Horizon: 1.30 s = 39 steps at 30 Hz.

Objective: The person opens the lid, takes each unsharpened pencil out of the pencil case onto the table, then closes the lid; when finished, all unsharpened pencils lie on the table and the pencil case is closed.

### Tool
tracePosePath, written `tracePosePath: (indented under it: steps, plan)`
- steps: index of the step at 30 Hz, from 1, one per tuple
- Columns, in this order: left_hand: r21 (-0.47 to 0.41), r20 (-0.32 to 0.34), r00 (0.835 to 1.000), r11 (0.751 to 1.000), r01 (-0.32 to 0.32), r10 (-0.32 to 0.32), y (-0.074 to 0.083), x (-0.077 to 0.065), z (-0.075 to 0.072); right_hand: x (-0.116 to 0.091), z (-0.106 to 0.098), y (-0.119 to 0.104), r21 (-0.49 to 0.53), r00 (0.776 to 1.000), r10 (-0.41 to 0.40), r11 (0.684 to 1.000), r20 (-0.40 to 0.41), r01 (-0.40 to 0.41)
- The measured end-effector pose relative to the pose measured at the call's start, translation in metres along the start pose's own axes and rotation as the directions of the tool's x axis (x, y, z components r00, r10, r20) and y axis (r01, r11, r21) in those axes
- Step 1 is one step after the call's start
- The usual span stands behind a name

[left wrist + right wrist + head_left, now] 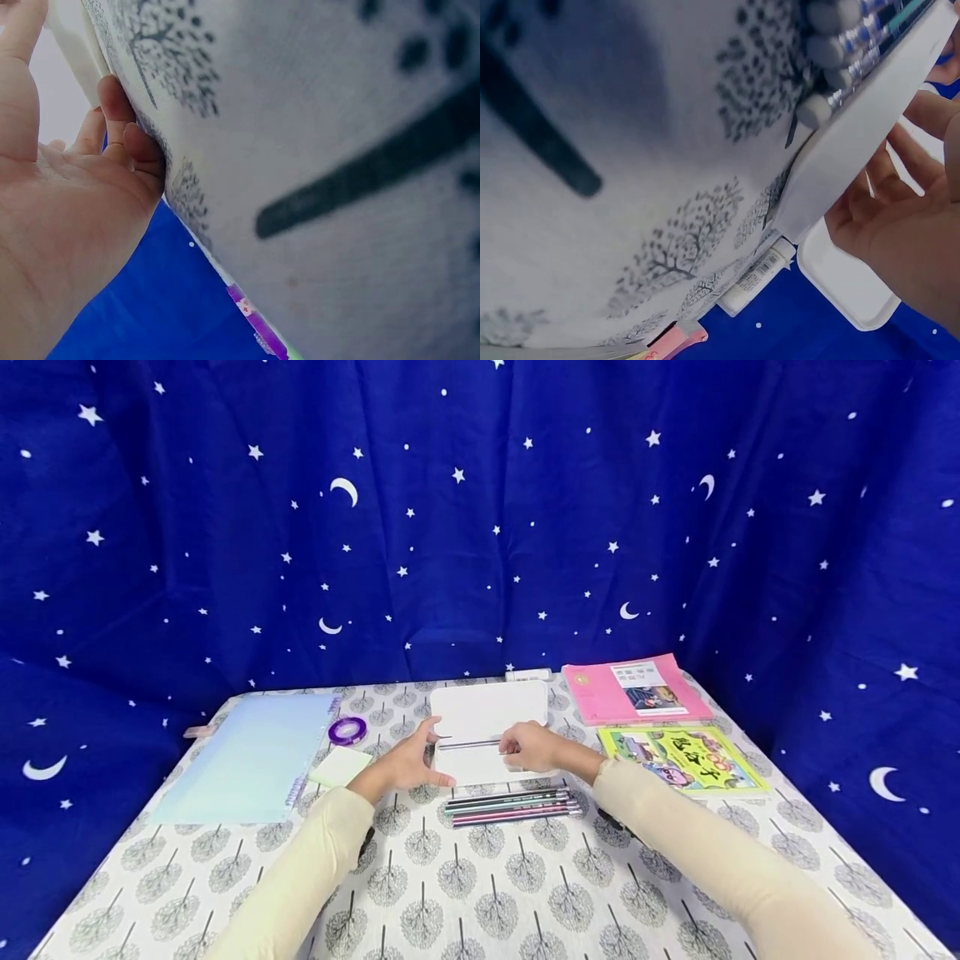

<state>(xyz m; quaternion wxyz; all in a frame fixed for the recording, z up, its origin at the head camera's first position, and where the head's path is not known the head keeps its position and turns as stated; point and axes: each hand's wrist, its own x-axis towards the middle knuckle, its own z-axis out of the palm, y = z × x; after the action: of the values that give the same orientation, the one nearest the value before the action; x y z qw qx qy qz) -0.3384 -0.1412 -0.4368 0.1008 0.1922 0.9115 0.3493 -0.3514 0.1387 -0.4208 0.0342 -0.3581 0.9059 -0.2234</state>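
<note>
A white pencil case (487, 710) lies open, its lid tilted back behind the shallow tray part. My right hand (531, 747) is over the case's right half, its fingertips pinching the right end of a dark pencil (468, 745) that lies across it near the hinge. In the right wrist view the fingers (885, 176) reach over the case's wall (855, 142). My left hand (408, 760) stays at the case's left side, thumb and fingers spread around its edge. Just in front of the case, several pencils (513, 807) lie side by side, eraser ends to the right.
On the left are a light blue folder (240, 760), a purple tape roll (347, 721) and a pale sticky-note pad (340, 766). To the right lie a pink book (592, 697) and a yellow book (705, 760). Behind the case is a white tube (528, 675).
</note>
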Motion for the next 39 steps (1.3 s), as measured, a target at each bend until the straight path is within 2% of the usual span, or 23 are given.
tracePosePath:
  steps: [2, 5, 12, 17, 21, 28, 35, 39]
  plan:
    - [-0.003, 0.001, 1.0, 1.0, 0.0, 0.0, 0.0, -0.001, 0.0, 0.003, 0.0, 0.0, 0.002, 1.0, 0.001, 1.0, 0.03, -0.001]
    - [-0.014, 0.0, 1.0, 1.0, 0.0, 0.0, 0.0, -0.002, 0.001, 0.006, 0.001, 0.001, 0.003, 0.997, 0.044, 0.999, 0.069, -0.045]
    - [-0.016, -0.012, 1.0, 1.0, -0.018, 0.017, -0.001, -0.001, 0.002, 0.006, -0.002, -0.003, 0.025, 0.993, 0.089, 0.996, 0.082, -0.091]
    - [-0.022, -0.016, 1.0, 1.0, -0.018, 0.017, 0.0, -0.001, 0.003, 0.006, -0.003, 0.0, 0.08, 0.995, 0.063, 0.994, 0.083, -0.07]
    - [-0.023, -0.013, 1.0, 1.0, -0.021, 0.02, 0.0, 0.0, 0.001, 0.007, -0.004, 0.001, 0.064, 0.997, 0.027, 0.997, 0.073, -0.031]
    - [-0.002, -0.01, 1.0, 1.0, -0.008, 0.008, 0.001, 0.0, -0.004, 0.009, -0.012, 0.002, 0.083, 1.0, -0.012, 0.996, 0.002, 0.012]
    - [-0.029, 0.0, 1.0, 0.999, -0.016, 0.016, -0.001, 0.0, -0.001, -0.009, -0.017, -0.011, 0.091, 0.997, -0.071, 0.993, -0.025, 0.073]
    - [-0.035, 0.004, 1.0, 0.999, -0.017, 0.017, -0.002, -0.001, 0.001, -0.025, -0.016, -0.022, 0.103, 0.998, -0.056, 0.993, 0.003, 0.055]
